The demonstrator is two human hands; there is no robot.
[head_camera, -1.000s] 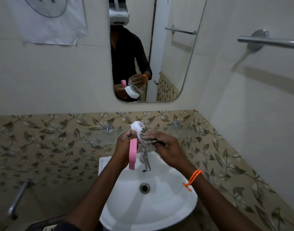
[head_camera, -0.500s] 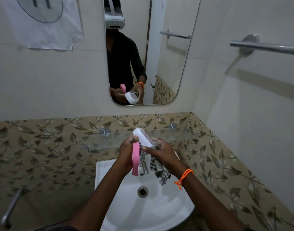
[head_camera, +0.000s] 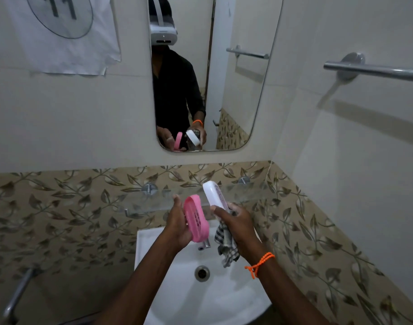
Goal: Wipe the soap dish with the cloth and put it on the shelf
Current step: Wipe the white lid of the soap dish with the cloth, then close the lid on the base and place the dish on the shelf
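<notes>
- My left hand (head_camera: 177, 227) cups the pink slotted tray (head_camera: 196, 221) of the soap dish, thumb up along its back edge, fingers curled round its underside; the tray stands nearly on edge, so a loosened grip could tip it down into the basin (head_camera: 168, 299).
- My right hand (head_camera: 234, 221) grips two things at once, the white base (head_camera: 213, 193) of the dish and the checked cloth (head_camera: 225, 245); the base sticks up past my thumb with only its lower end held; I judge that the weakest hold here, since the cloth bunched under my fingers could let the smooth plastic slide.
- The cloth hangs loose over the tap (head_camera: 204, 245); it could snag on it or trail into the basin and pick up water.
- The two halves are apart, side by side, above the basin and just in front of the glass shelf (head_camera: 247, 192); neither rests on it yet; fitting them together with a hand full of cloth risks a misfit or a drop.
- The shelf is clear glass and hard to see; I might misjudge its front edge and knock the dish against it.
</notes>
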